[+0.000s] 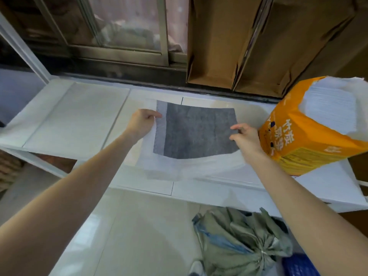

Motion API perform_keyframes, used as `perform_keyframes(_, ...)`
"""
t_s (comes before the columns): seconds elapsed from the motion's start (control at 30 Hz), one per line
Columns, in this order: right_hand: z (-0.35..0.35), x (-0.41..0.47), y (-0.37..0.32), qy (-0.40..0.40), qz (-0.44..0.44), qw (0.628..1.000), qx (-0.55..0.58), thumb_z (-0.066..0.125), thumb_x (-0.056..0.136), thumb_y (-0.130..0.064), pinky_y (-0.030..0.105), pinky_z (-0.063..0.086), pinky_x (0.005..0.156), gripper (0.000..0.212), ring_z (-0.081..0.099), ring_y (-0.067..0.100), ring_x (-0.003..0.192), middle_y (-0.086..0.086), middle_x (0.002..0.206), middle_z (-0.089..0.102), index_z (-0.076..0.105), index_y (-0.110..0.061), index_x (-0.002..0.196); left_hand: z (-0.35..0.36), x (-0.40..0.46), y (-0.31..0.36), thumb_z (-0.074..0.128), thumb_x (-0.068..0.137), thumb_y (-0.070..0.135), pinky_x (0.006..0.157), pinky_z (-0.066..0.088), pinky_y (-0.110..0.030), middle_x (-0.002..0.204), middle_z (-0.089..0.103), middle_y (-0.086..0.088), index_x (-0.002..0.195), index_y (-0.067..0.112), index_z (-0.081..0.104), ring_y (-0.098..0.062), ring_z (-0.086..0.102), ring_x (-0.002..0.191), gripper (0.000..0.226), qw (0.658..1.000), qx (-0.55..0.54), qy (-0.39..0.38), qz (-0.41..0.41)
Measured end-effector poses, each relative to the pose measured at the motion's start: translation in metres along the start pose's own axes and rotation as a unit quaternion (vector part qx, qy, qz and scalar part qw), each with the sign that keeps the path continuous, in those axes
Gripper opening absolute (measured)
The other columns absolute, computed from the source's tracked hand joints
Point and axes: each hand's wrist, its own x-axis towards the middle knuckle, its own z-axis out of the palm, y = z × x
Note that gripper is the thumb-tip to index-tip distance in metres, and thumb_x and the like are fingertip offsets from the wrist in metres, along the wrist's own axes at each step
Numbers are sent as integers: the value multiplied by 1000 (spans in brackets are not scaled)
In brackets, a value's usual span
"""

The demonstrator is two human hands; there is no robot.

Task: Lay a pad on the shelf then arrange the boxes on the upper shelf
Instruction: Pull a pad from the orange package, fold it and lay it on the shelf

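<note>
A pad [195, 132] with a dark grey middle and white borders is held flat just over the white shelf [75, 120]. My left hand [142, 123] pinches the pad's left white edge. My right hand [246, 139] pinches its right edge, at the grey part. The pad is partly unfolded, with a lighter grey strip along its left side and a white flap hanging toward me. Two brown cardboard boxes [229, 42] stand against the window behind the shelf.
An open orange pack [304, 134] of white pads stands on the shelf's right end, close to my right hand. A tied green sack [241, 244] lies on the tiled floor below. A window frame [123, 54] runs along the back.
</note>
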Motion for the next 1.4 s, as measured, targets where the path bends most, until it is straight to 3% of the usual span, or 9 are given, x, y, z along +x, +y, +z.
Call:
perform_keyframes(0.23, 24, 24, 22, -45, 11, 999, -29, 53, 81, 5, 31, 47, 76, 55, 55, 19, 89, 11, 115, 55, 47, -13, 133, 31, 39, 8, 56, 87, 4, 101, 31, -26, 145, 26, -13, 140, 7, 40, -29, 34, 132, 55, 991, 100, -84, 16)
perform_keyframes(0.33, 31, 32, 30, -71, 2, 997, -34, 49, 81, 9, 25, 46, 59, 57, 53, 14, 71, 8, 117, 50, 43, -14, 134, 41, 49, -1, 54, 87, -2, 99, 36, -27, 142, 27, -15, 141, 5, 35, -32, 35, 129, 59, 981, 164, -93, 48)
perform_keyframes(0.4, 36, 37, 38, -60, -17, 996, -57, 49, 79, 11, 23, 40, 56, 51, 54, 20, 82, 8, 116, 49, 48, -11, 125, 49, 55, -14, 55, 86, -4, 98, 39, -29, 143, 27, -15, 138, 5, 40, -33, 39, 127, 55, 975, 199, -84, 54)
perform_keyframes(0.5, 46, 44, 55, -40, -29, 995, -81, 49, 77, 14, 22, 38, 76, 45, 54, 29, 109, 15, 123, 53, 55, -5, 117, 54, 56, -36, 52, 86, -5, 100, 39, -30, 149, 27, -14, 136, 2, 44, -34, 40, 129, 51, 968, 232, -70, 61)
perform_keyframes(0.73, 57, 51, 78, 1, -58, 993, -103, 46, 84, 11, 24, 39, 85, 46, 56, 34, 109, 16, 132, 47, 50, -2, 128, 65, 57, -63, 49, 85, -10, 111, 27, -35, 157, 13, -10, 146, 1, 21, -33, 28, 137, 69, 956, 262, -78, 103)
perform_keyframes(0.87, 59, 49, 81, -70, -34, 988, -136, 47, 81, 13, 21, 36, 86, 55, 50, 32, 114, 16, 135, 38, 40, 0, 134, 72, 55, -77, 51, 84, -9, 110, 31, -35, 159, -4, -5, 147, -1, 12, -33, 23, 140, 75, 956, 266, -114, 52)
perform_keyframes(1.03, 65, 43, 95, -132, -9, 958, -253, 51, 80, 1, 33, 40, 90, 59, 37, 36, 120, 15, 134, 27, 31, -4, 136, 80, 44, -85, 46, 93, 7, 109, 31, -36, 159, -3, -4, 146, 6, 23, -31, 20, 140, 58, 955, 281, -95, 33)
perform_keyframes(1.17, 70, 38, 96, -106, -59, 931, -344, 54, 83, -9, 39, 39, 98, 64, 19, 35, 129, 12, 149, 11, 25, -10, 141, 95, 35, -89, 36, 98, 28, 117, 16, -41, 160, 1, -3, 149, 17, 18, -28, 9, 145, 55, 924, 321, -166, 124)
perform_keyframes(1.4, 93, 40, 100, -193, -164, 847, -467, 35, 97, -32, 42, 5, 118, 58, 3, 28, 145, 8, 158, 4, 12, -19, 149, 121, 18, -103, 24, 98, 48, 118, 10, -45, 160, -4, 2, 150, 25, 5, -19, 1, 147, 60, 874, 394, -257, 123)
